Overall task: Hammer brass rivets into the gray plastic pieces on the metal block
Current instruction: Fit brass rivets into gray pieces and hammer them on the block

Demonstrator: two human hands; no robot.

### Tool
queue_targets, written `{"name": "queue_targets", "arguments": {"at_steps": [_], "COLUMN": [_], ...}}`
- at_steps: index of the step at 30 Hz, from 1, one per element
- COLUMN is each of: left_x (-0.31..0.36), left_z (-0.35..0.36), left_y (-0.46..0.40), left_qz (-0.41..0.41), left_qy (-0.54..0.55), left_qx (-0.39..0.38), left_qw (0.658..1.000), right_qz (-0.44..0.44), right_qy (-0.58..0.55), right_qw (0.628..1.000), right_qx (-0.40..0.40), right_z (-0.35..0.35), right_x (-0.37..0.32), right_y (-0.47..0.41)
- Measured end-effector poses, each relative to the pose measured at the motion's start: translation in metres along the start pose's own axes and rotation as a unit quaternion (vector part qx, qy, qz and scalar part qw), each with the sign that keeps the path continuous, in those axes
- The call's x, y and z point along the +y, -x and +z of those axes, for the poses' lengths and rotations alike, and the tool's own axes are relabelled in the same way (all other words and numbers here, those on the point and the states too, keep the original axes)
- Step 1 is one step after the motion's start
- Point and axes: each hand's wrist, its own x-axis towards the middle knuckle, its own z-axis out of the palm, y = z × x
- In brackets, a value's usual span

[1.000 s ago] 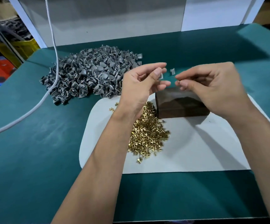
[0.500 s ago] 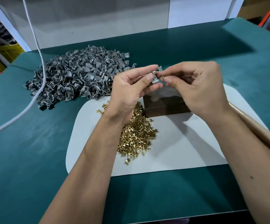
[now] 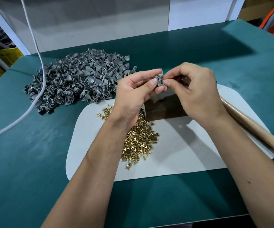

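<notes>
Teal surface (image 3: 34,162) fills the head view, with a pale panel standing along its far edge; a white mat (image 3: 190,153) with rounded corners lies on it, centre-right; a white cable (image 3: 36,51) drops from upper left, crosses the edge of the gray heap and runs off the left side.

Heap of gray plastic pieces (image 3: 77,81) sits on the teal at far left, its near edge touching the mat's far-left corner; a loose pile of brass rivets (image 3: 137,140) lies on the mat, partly hidden under the left wrist; the dark metal block (image 3: 164,109) stands on the mat just right of the rivets, its top partly covered by both hands.

Left hand (image 3: 133,94) is raised above the rivets and block; its thumb and curled fingers pinch a single gray piece (image 3: 159,79) from the left side, holding it in the air, clear of the block.

Right hand (image 3: 193,89) meets it from the right; thumb and forefinger are pressed together at the face of the same piece, the other fingers curled in; whether a rivet sits between those fingertips cannot be told, too small and hidden.

A wooden handle (image 3: 254,129) lies slantwise at the mat's right edge, running under the right forearm and out of frame; its head is not visible.
</notes>
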Motion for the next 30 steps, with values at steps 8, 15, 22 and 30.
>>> {"name": "queue_targets", "arguments": {"at_steps": [8, 15, 22, 30], "left_x": [0.0001, 0.0012, 0.0030, 0.0027], "left_z": [0.0000, 0.0004, -0.0002, 0.0024], "left_y": [0.0009, 0.0012, 0.0020, 0.0033], "left_qz": [0.002, 0.022, 0.029, 0.025], "left_qy": [-0.008, -0.029, -0.037, -0.039], "left_qx": [-0.001, -0.006, -0.007, -0.005], "left_qw": [1.000, 0.999, 0.999, 0.999], "right_qz": [0.017, 0.039, -0.018, -0.048], "right_qy": [0.019, 0.010, 0.043, 0.079], "right_qw": [1.000, 0.998, 0.999, 0.996], "right_qx": [-0.016, -0.037, -0.017, 0.012], "right_z": [0.0006, -0.0021, -0.0014, 0.0044], "right_x": [-0.0001, 0.0010, -0.0014, -0.0021], "right_y": [0.0000, -0.0019, 0.0014, 0.0062]}}
